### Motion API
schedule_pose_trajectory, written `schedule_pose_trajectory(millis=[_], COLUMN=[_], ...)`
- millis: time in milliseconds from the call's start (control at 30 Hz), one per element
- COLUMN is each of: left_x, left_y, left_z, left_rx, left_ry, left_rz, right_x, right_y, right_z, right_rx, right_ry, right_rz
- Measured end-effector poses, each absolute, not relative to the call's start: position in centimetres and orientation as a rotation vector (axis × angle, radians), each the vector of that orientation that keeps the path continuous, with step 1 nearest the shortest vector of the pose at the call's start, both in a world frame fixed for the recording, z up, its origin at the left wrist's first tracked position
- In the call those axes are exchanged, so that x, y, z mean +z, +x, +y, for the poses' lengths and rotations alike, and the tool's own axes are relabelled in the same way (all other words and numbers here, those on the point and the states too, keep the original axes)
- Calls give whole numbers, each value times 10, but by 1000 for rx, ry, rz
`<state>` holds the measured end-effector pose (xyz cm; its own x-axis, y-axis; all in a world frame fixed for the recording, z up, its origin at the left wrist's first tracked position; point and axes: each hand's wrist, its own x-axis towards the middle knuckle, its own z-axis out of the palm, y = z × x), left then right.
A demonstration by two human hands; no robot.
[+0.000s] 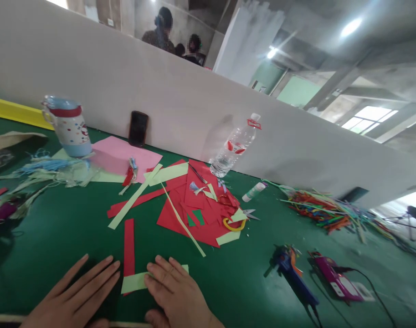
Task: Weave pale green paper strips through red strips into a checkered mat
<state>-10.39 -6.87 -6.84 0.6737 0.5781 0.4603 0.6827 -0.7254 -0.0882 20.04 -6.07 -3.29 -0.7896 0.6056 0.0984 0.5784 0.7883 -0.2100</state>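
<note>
A red paper strip [129, 246] lies upright before me on the green table [235, 287]. Across its lower end, a pale green paper strip [134, 282] runs sideways. My right hand [178, 291] rests flat on the right part of the pale strip, its fingers stretched out and covering some of it. Just left of the red strip, my left hand [79, 294] lies on the table with straight fingers and nothing held. Beyond the hands is a pile of red paper [173, 209] with pale green strips and small scraps on it.
Scissors [235, 223] with yellow handles lie by the red pile, near a glue stick [254, 192] and a water bottle [233, 152]. At right are a blue glue gun [293, 275], a purple corded device [337, 278] and pipe cleaners [324, 209]. A cup [69, 130] and phone [138, 129] stand behind.
</note>
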Motion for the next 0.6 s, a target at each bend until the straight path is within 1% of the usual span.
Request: schedule_pose_trajectory(millis=[400, 500, 600], left_x=[-42, -41, -32], left_y=[-79, -79, -76], left_z=[-68, -68, -68], left_rx=[-586, -569, -571], left_ry=[-2572, -2592, -2633], left_rz=[-885, -914, -975], right_x=[-17, -25, -41], right_y=[197, 199, 203], right_z=[-58, -56, -49], right_rx=[309, 192, -39], right_ry=[-963, -910, -753], right_rz=[-2852, -2854, -2813])
